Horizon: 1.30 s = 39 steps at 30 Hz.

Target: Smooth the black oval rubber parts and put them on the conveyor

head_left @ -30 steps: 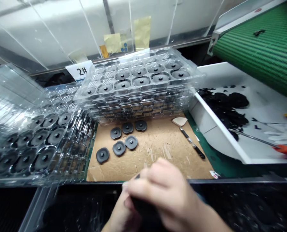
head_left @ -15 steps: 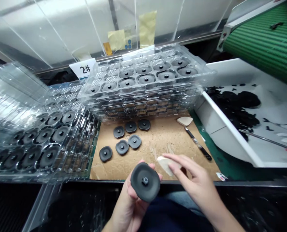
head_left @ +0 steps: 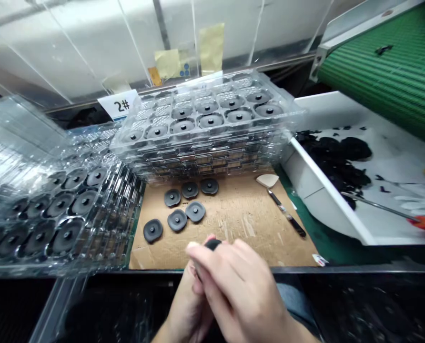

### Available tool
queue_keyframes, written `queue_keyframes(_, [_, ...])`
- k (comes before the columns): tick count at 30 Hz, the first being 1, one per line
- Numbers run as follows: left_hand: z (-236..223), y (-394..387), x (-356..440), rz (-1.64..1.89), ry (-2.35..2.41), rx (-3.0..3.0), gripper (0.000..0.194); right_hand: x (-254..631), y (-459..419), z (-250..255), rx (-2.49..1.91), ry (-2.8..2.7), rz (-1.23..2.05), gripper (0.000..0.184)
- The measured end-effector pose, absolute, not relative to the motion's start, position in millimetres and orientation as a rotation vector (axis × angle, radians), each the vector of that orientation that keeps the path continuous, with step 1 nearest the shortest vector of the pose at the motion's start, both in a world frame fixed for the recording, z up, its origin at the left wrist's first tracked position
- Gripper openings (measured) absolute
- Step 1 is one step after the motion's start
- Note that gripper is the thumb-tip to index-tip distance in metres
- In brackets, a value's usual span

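Observation:
Close to the cardboard's front edge, my two hands are together over a black rubbery disc (head_left: 213,244). My left hand (head_left: 189,307) is closed round it from below and the left. Across the front lies my right hand (head_left: 239,281), its fingers curled over the disc and hiding most of it. The off-white wedge-shaped pad that it held is now covered by the fingers. Beyond the hands, several similar discs (head_left: 177,220), each with a small central stud, lie on the cardboard (head_left: 230,205).
A second off-white pad (head_left: 268,180) and a black-handled knife-like tool (head_left: 287,213) lie right. Stacked clear trays (head_left: 205,147) stand behind; more trays (head_left: 108,209) rise at left. A white bin (head_left: 327,190) with black pieces sits right, below a green conveyor belt (head_left: 387,71).
My right hand has moved left and in over the disc, bringing the pad out of sight. The disc, face up before, is now mostly covered. The view has shifted slightly.

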<state>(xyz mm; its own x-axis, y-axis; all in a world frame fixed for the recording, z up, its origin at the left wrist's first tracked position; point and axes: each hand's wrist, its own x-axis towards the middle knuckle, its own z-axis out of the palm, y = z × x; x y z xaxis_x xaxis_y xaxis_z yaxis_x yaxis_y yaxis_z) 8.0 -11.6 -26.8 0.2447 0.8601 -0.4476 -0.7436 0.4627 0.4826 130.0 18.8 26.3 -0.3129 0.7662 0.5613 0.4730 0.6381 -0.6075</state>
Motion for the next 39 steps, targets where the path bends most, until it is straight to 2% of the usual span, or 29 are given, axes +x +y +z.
queue_keyframes(5, [-29.6, -12.4, -3.5, 1.114, 0.534, 0.141, 0.048, 169.4, 14.7, 24.2, -0.972, -2.114, 0.759, 0.024])
queue_keyframes(8, [-31.0, -13.4, -2.2, 1.138, 0.436, 0.1, 0.045, 189.2, 24.3, -8.9, -1.191, -1.923, 0.908, 0.021])
queue_keyframes(13, [-23.6, -12.2, 6.3, 1.141, 0.397, 0.08, 0.046, 184.4, 44.5, -96.2, -1.496, -1.744, 0.844, 0.027])
queue_keyframes(16, [-20.6, -11.3, 7.7, 1.144, 0.344, 0.061, 0.04, 178.6, 45.5, -117.8, -1.552, -1.679, 0.749, 0.033])
queue_keyframes(19, [-20.4, -10.5, 7.9, 1.137, 0.313, 0.065, 0.038, 180.6, 39.4, -108.5, -1.506, -1.666, 0.757, 0.031])
queue_keyframes(25, [-23.5, -13.6, 9.8, 1.147, 0.421, 0.139, 0.047, 183.5, 21.0, -81.6, -1.325, -1.777, 0.961, 0.023])
queue_keyframes(27, [-27.4, -16.1, 8.8, 1.261, 0.576, 0.417, 0.057, 183.0, 14.3, -81.8, -1.327, -1.784, 0.991, 0.023])
queue_keyframes(30, [-34.4, -18.5, 4.2, 1.43, 0.885, 1.147, 0.091, 185.0, 7.2, -84.5, -1.326, -1.79, 1.007, 0.021])
queue_keyframes(31, [-35.9, -18.5, 2.2, 1.453, 0.949, 1.365, 0.097, 186.3, 5.6, -84.4, -1.317, -1.792, 1.024, 0.021])
queue_keyframes(34, [-35.9, -16.9, -3.3, 1.468, 1.025, 1.734, 0.103, 189.8, 1.8, -78.1, -1.297, -1.748, 1.103, 0.021])
queue_keyframes(39, [-28.0, -13.6, -6.9, 1.446, 1.052, 1.854, 0.105, 192.3, -5.2, -55.8, -1.301, -1.529, 1.179, 0.017])
